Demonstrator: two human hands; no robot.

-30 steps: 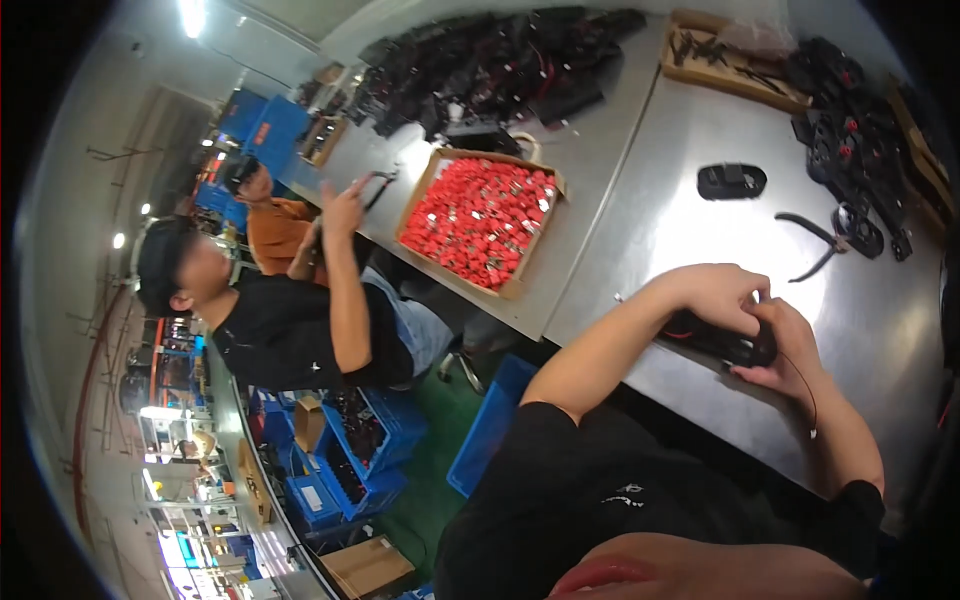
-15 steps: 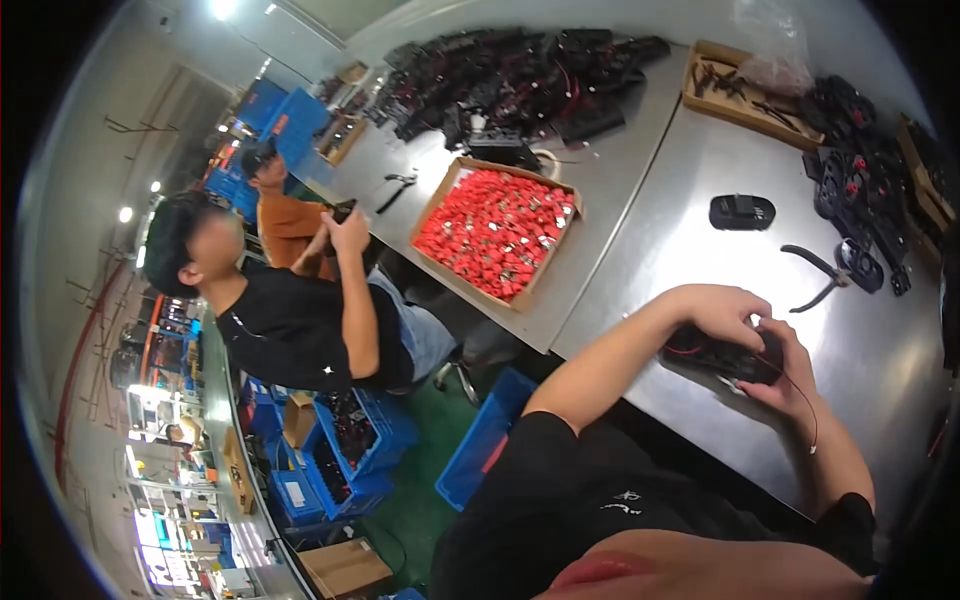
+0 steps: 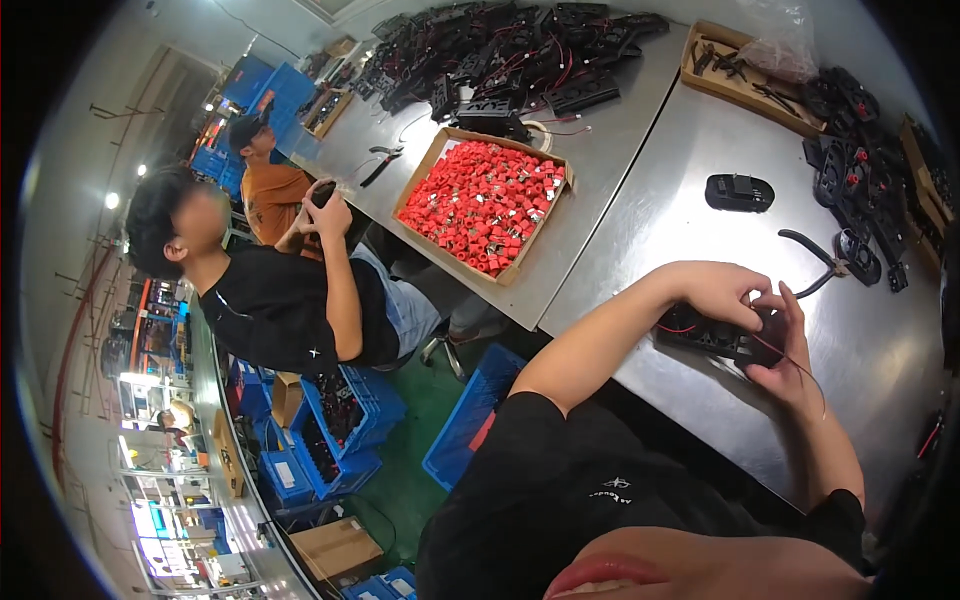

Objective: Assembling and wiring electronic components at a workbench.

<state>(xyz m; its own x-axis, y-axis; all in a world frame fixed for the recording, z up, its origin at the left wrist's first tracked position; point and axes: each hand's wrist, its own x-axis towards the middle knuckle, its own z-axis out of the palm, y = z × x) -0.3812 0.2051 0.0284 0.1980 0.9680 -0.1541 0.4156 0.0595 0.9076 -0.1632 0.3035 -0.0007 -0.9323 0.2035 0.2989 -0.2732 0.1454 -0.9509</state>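
Note:
Over the steel table, a long black plastic housing with a red wire at its left end lies between my hands. My left hand reaches across its far side, thumb and fingers closed at the right end. My right hand grips that same end from the right, thumb below and fingers raised. A thin dark wire hangs over the right wrist. Any small part between the fingertips is hidden. Just beyond my hands lie black-handled pliers, and farther off a rounded black plastic part.
A cardboard tray of red metal-tipped parts stands left of my hands. Black housings with wires are heaped at the back; more black parts lie right. A tool box sits far right. Two people work at left, near blue crates.
The view has shifted slightly, moving the table and people within it. Both hands stay at the housing's right end; the right fingers are raised and straighter now.

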